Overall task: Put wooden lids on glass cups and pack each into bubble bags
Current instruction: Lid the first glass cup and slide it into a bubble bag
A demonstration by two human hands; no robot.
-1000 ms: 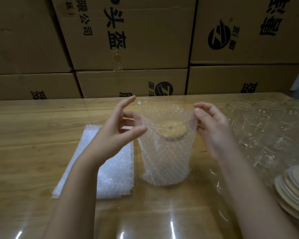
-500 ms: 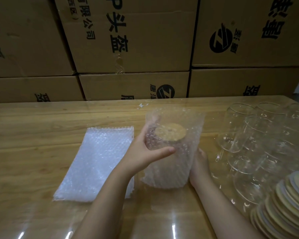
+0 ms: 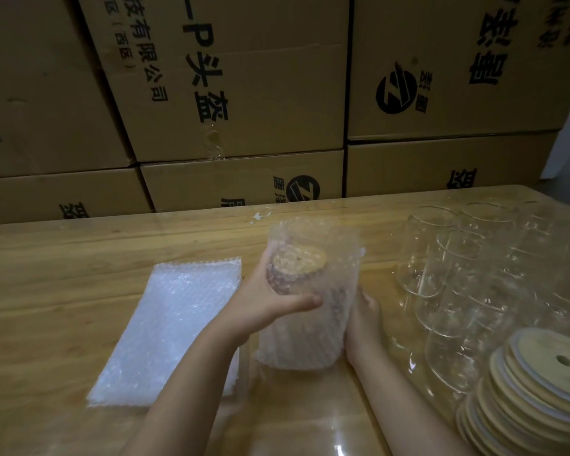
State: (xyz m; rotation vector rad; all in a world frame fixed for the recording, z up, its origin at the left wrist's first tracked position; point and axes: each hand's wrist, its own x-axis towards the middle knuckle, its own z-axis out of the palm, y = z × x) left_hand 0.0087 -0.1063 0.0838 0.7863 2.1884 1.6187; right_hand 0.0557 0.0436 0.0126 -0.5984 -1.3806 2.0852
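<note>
A glass cup with a wooden lid (image 3: 299,261) stands inside a clear bubble bag (image 3: 313,334) in the middle of the table. My left hand (image 3: 270,304) grips the bag and cup from the left, thumb across the front, fingers behind. My right hand (image 3: 362,320) holds the bag's right side low down, mostly hidden behind it. A flat stack of bubble bags (image 3: 171,327) lies to the left. Several empty glass cups (image 3: 454,278) stand at the right. A fanned pile of wooden lids (image 3: 537,390) lies at the near right.
Stacked cardboard boxes (image 3: 237,93) form a wall behind the table's far edge. The wooden table (image 3: 46,284) has a glossy clear cover. Bare table surface shows at the far left and in front of the bagged cup.
Both hands let go of the bag's open top and came down to take hold of the bagged cup at its sides. The view has shifted slightly left and closer.
</note>
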